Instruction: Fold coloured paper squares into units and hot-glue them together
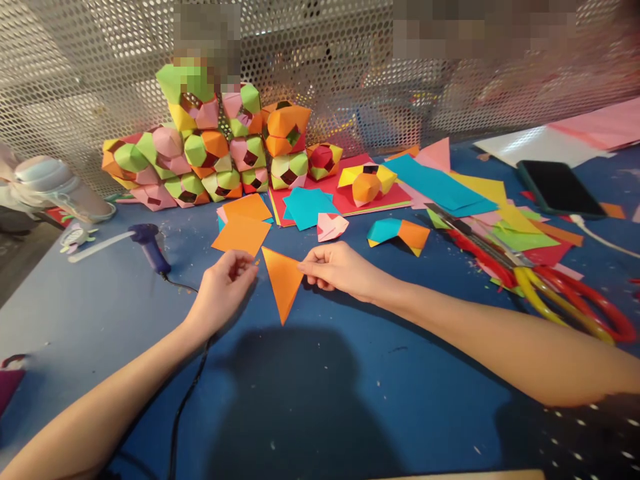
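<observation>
An orange paper triangle [283,280], one corner pointing down toward me, is held up over the blue table [300,413]. My right hand [333,268] pinches its right corner between thumb and fingers. Just left of the triangle is my left hand [227,283], its fingers curled together near the upper left corner; a tiny orange bit shows at its fingertips. Orange square sheets [243,233] lie behind my left hand. Beyond the triangle are blue sheets [307,207], a small folded pink piece [331,227] and a joined blue and orange piece [400,233].
Folded paper balls [203,152] are stacked against a perforated metal screen [330,100]. A purple glue gun [150,247] with a black cord lies left. Red and yellow scissors [540,287], paper scraps and a phone [560,188] are right. A bottle [63,187] stands far left.
</observation>
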The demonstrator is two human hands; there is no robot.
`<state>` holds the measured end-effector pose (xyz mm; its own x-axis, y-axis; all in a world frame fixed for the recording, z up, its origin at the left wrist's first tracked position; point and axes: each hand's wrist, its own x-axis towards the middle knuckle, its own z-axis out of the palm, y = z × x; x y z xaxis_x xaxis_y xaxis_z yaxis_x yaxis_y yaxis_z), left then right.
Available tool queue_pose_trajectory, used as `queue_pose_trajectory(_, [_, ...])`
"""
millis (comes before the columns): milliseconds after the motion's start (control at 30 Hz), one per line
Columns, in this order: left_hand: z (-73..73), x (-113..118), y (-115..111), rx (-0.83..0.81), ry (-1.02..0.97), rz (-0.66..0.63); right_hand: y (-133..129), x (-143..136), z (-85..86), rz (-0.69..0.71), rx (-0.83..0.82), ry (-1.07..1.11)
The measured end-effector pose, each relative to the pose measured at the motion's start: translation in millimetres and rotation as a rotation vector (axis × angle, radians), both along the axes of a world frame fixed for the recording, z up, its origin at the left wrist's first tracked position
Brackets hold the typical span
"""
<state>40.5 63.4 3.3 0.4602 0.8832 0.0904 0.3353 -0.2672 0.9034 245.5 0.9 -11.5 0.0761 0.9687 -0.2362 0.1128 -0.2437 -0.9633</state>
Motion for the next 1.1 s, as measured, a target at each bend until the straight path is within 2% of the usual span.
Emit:
queue_pose_trajectory(133, [-10.2,2.6,-2.6,0.405,0.205,-0.234,0.6,-0.7,-5.1,0.053,0.022,-0.131])
queue_pose_trajectory(233, [-22.3,6.0,0.4,0.577,0.317,-0.34,1.4,0.9,-9.2,0.082,0.041,-0.167])
queue_pose_trajectory(367, [-31.9,6.3,8.6,0.614,0.411,-0.342,2.9,2.7,-10.5,0.071,0.016,-0.195])
queue_pose_trajectory(600, [-31.5,5.3,14.6,0.726,0.467,-0.403,5.6,5.9,-12.6,0.11,0.041,-0.337])
queue_pose_trajectory(833, [-23.5,3.8,16.6,0.834,0.638,-0.471,4.5,9.0,-11.9,0.139,0.036,-0.36])
queue_pose_trajectory(1100, [-10.9,-1.1,14.0,0.863,0.714,-0.529,5.5,10.3,-16.9,0.144,0.06,-0.38])
